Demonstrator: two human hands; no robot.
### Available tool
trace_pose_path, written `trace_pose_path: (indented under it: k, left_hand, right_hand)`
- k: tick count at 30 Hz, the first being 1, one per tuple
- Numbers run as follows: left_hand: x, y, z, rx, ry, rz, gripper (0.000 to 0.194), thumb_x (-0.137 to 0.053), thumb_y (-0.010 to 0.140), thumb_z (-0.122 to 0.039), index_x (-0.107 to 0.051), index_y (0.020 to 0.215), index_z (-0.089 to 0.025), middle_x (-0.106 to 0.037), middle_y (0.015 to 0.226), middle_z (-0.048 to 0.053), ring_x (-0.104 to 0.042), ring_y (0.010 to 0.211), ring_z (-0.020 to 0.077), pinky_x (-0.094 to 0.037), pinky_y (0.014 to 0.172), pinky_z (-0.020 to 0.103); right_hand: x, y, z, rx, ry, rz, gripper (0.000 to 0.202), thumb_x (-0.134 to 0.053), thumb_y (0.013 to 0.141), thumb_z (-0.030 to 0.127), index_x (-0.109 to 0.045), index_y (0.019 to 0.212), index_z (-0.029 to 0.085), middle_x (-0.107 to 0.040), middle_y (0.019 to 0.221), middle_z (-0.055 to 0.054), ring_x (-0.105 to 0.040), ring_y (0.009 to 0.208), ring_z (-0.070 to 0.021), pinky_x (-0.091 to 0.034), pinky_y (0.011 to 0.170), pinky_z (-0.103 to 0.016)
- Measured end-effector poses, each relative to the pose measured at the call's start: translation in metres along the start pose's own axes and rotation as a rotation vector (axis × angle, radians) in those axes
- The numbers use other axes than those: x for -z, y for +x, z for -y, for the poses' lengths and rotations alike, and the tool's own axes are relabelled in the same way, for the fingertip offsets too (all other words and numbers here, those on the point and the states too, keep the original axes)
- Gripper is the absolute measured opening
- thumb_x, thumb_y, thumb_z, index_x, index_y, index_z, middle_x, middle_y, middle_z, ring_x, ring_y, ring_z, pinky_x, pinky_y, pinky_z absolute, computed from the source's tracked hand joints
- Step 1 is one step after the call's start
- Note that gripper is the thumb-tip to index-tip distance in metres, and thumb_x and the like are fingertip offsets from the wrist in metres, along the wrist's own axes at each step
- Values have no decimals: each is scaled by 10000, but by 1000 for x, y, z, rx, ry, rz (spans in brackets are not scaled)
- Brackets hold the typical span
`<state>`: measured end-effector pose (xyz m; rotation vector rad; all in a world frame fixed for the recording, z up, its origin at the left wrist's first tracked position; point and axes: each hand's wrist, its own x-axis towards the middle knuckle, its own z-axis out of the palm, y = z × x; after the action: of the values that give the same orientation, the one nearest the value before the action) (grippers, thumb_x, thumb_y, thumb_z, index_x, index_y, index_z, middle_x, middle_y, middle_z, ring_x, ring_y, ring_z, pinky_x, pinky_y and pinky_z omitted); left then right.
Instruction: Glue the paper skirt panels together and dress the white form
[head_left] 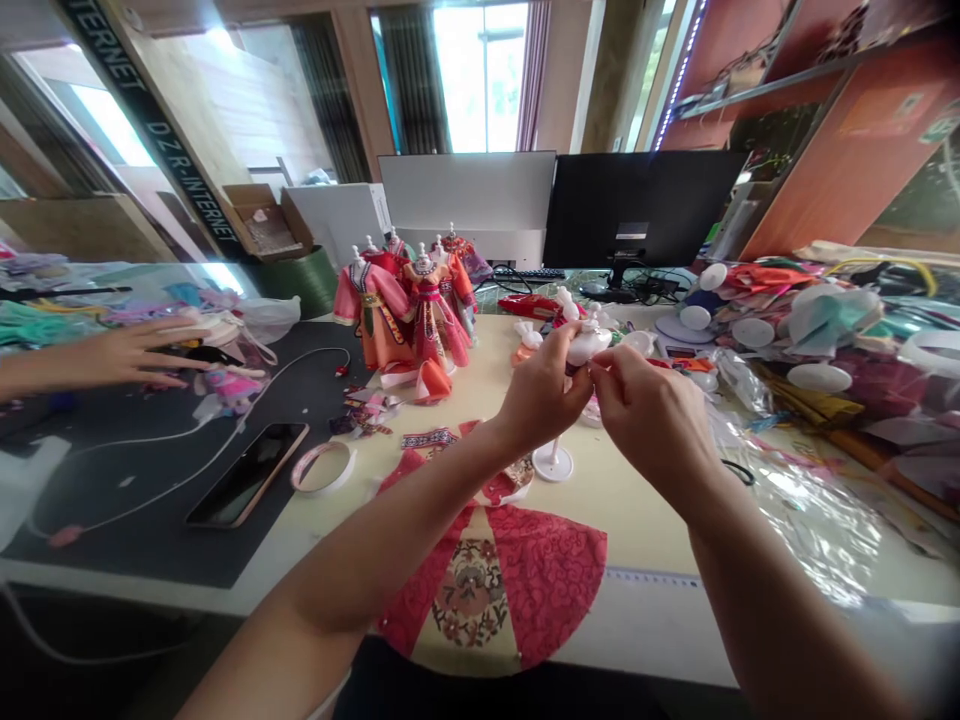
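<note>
Both of my hands are raised over the middle of the table, close together around a small white dress form (589, 346) on a stand with a round white base (553, 462). My left hand (546, 392) is closed on the form's left side. The fingertips of my right hand (651, 412) are pinched at its lower right edge; whatever they grip is too small to make out. Below my forearms lies a fan-shaped red skirt piece (555, 570) with a floral centre panel. A patterned trim strip (430, 438) and red fabric pieces are just above it.
Dressed miniature forms (426, 310) stand at the back. A phone (247, 475) and tape roll (322, 468) lie left. Another person's hand (142, 350) reaches in at far left. Fabric piles (817, 330) and clear plastic (802, 510) occupy the right. Monitors (645, 210) stand behind.
</note>
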<state>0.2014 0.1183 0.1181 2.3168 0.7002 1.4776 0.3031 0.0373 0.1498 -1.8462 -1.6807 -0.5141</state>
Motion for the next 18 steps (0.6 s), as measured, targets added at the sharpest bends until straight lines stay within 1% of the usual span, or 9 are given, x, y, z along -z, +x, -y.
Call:
trace_pose_path:
  k: [4, 9, 12, 15, 18]
  left_hand:
    - [-2, 0, -1, 25, 59, -17, 423, -534, 804, -192, -435, 1212, -140, -641, 1087, 126, -628, 893, 207, -527, 778, 349]
    - [-2, -1, -2, 29, 39, -11, 424, -523, 795, -159, -436, 1209, -141, -649, 1069, 115, -629, 807, 182, -528, 748, 331]
    - [-2, -1, -2, 19, 13, -13, 437, -524, 782, -152, -432, 1210, -149, -640, 1101, 111, -624, 843, 185, -522, 769, 328]
    - [0, -1, -1, 30, -12, -19, 456, -514, 766, -129, -430, 1214, -143, -629, 1128, 118, -616, 874, 193, -517, 777, 334]
    - [1, 0, 0, 49, -40, -14, 448, -502, 768, -126, -437, 1210, -138, -629, 1124, 121, -611, 759, 161, -520, 702, 313]
  right_hand:
    - [-4, -3, -5, 4, 49, -29, 248, -458, 846, 284, -663, 936, 176, -648, 598, -50, -552, 521, -176, -301, 501, -266]
    - [-6, -7, -11, 23, 92, -60, 259, -484, 841, 297, -682, 974, 197, -676, 638, -49, -589, 551, -180, -351, 518, -268]
    - [-4, -12, -11, 27, 129, -92, 268, -487, 840, 289, -688, 988, 192, -678, 645, -43, -582, 536, -162, -368, 516, -261]
    - [0, -18, -10, 9, 179, -122, 278, -490, 841, 297, -693, 989, 178, -657, 607, -33, -546, 486, -137, -375, 503, -254]
    - [2, -22, -10, -25, 199, -146, 291, -494, 841, 319, -698, 987, 171, -636, 581, -26, -515, 456, -126, -379, 497, -258]
